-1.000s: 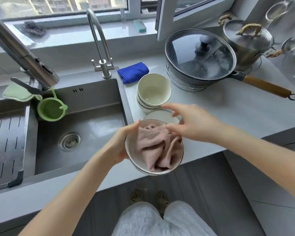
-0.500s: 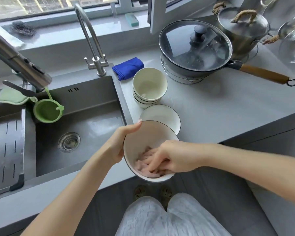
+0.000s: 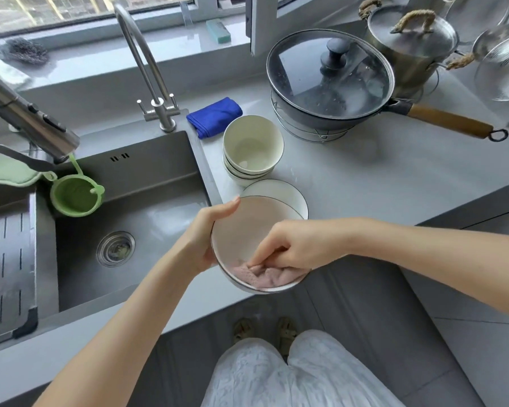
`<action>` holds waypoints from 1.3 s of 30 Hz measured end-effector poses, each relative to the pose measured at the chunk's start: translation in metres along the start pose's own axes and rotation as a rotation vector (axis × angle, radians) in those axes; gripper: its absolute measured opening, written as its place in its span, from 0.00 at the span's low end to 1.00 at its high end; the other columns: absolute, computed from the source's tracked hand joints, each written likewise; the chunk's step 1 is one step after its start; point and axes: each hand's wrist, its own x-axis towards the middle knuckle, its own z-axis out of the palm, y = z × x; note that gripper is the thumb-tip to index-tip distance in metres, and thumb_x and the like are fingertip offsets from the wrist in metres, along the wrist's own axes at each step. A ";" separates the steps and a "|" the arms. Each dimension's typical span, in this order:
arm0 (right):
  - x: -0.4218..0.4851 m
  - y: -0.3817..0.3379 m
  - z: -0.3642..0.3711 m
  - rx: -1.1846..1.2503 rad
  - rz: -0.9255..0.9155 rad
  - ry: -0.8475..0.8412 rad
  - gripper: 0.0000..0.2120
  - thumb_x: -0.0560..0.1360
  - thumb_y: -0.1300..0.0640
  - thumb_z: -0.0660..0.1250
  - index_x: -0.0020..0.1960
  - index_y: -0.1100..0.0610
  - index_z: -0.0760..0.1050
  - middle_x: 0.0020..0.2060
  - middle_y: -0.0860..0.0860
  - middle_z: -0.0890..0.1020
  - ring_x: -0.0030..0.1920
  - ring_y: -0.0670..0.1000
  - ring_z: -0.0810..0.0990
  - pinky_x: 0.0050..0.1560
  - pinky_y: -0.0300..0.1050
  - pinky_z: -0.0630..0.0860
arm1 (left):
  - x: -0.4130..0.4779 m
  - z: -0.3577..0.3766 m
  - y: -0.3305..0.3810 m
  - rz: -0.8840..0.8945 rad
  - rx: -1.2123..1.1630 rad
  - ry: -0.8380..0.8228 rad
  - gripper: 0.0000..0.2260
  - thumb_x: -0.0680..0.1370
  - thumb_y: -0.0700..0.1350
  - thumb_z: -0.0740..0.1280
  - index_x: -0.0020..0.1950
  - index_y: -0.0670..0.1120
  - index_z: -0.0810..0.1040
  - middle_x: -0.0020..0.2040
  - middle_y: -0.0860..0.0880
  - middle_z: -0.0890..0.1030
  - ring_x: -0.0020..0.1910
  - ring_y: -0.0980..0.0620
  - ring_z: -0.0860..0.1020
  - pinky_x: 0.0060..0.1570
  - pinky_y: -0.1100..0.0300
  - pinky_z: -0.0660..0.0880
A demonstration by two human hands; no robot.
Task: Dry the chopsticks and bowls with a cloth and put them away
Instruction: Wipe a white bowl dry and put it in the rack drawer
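Mid-drying, centre frame: left hand (image 3: 205, 234) grips the white bowl (image 3: 247, 223) by its rim; right hand (image 3: 301, 245) pinches the pink cloth (image 3: 266, 275) inside; next likely calls for sweeping round the wall.

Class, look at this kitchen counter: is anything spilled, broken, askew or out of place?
Nothing stands out. The left hand holds the bowl tilted while the right hand presses the pink cloth inside; the stacked bowls sit neatly.
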 end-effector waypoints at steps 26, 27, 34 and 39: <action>-0.063 0.034 0.022 0.246 0.539 1.342 0.49 0.68 0.59 0.72 0.74 0.35 0.45 0.31 0.54 0.76 0.37 0.54 0.76 0.45 0.47 0.74 | 0.015 0.086 0.023 0.357 0.359 -0.202 0.09 0.63 0.53 0.71 0.35 0.48 0.79 0.35 0.47 0.79 0.37 0.49 0.75 0.41 0.55 0.67; -0.073 0.038 0.019 0.185 0.530 1.287 0.48 0.68 0.60 0.72 0.75 0.36 0.46 0.28 0.53 0.74 0.33 0.53 0.74 0.42 0.47 0.73 | 0.013 0.096 0.030 0.282 0.435 -0.233 0.09 0.61 0.52 0.70 0.35 0.48 0.80 0.33 0.48 0.80 0.36 0.48 0.76 0.40 0.56 0.68; -0.138 0.068 0.034 0.148 0.667 1.419 0.26 0.70 0.61 0.69 0.67 0.52 0.70 0.42 0.54 0.82 0.46 0.56 0.79 0.45 0.44 0.73 | 0.024 0.174 0.044 -0.003 0.702 -0.546 0.15 0.61 0.47 0.68 0.46 0.46 0.83 0.43 0.45 0.83 0.41 0.45 0.79 0.47 0.54 0.73; -0.192 0.105 0.092 0.438 0.879 1.929 0.07 0.68 0.64 0.67 0.36 0.59 0.69 0.29 0.49 0.75 0.35 0.57 0.75 0.32 0.46 0.67 | -0.013 0.240 -0.071 0.436 0.462 -0.450 0.33 0.59 0.45 0.64 0.65 0.56 0.69 0.53 0.64 0.79 0.53 0.62 0.77 0.54 0.60 0.76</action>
